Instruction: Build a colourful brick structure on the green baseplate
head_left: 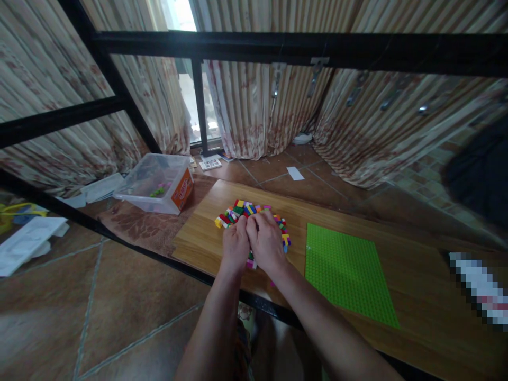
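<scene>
A pile of small coloured building bricks [238,207] lies on the wooden table. Right over it, my left hand [237,244] and my right hand [265,235] are close together, thumbs side by side. The fingers of both are curled in and closed. Whatever they hold, if anything, is hidden behind the knuckles. To the right of the pile a green studded baseplate [349,270] rests flat on the table, apart from my hands.
A clear plastic bin [156,182] with an orange label and a few bricks inside stands past the left end of the wooden table [198,233]. A black metal frame [278,47] crosses above. White trays [29,243] lie at the far left.
</scene>
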Demonstrator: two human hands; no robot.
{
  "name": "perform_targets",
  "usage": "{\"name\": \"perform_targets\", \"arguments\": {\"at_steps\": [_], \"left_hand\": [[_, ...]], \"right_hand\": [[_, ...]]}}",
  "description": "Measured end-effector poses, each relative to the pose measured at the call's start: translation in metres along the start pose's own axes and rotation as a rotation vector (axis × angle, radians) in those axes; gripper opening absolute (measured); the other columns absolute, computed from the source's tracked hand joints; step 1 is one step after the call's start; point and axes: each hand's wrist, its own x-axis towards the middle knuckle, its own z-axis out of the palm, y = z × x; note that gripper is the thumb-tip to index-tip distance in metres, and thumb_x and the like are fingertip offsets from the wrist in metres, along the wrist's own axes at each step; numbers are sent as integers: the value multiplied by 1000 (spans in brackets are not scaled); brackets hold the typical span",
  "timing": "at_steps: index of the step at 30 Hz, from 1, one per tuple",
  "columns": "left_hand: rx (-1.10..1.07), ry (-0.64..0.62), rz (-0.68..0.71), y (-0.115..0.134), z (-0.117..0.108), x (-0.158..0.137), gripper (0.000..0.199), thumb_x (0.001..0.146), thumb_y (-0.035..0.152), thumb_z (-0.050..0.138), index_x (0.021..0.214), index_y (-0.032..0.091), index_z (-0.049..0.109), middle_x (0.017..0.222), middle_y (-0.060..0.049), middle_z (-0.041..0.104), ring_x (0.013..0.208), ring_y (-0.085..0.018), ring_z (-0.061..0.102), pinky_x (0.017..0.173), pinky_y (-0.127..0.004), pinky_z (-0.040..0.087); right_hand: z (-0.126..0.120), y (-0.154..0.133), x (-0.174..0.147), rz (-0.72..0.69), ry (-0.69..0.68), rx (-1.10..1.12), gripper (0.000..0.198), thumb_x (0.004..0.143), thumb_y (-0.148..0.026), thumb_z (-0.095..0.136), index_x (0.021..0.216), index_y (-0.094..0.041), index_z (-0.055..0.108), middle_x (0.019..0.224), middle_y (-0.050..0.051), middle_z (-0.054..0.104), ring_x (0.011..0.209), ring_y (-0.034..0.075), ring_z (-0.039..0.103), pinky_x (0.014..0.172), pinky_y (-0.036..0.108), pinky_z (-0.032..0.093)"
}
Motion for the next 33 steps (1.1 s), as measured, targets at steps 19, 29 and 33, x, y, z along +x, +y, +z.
{"name": "perform_targets", "arguments": {"at_steps": [19, 29, 33], "left_hand": [[484, 85, -4, -28, -2, 45, 43, 89, 45, 38, 77, 16, 67, 65, -6, 65, 65, -20, 62, 60, -29, 46], [878, 81, 122, -5, -1, 32, 41, 94, 32, 31, 72, 18, 62, 76, -11, 68, 80, -23, 64, 73, -31, 43], [947, 87, 131, -1, -1, 29, 40, 94, 31, 30, 75, 18, 63, 76, -10, 69, 77, -22, 64, 69, -30, 41]], "right_hand": [[11, 40, 31, 17, -153, -181, 37, 98, -38, 37, 82, -21, 66, 89, 7, 62, 81, 19, 57, 74, 31, 41], [4, 52, 32, -69, -266, -268, 34, 97, -33, 43, 75, -21, 65, 83, 8, 65, 83, 20, 58, 75, 31, 41], [-1, 53, 32, -47, -257, -223, 35, 97, -29, 40, 73, -20, 65, 79, 6, 65, 79, 18, 58, 73, 28, 40]]}}
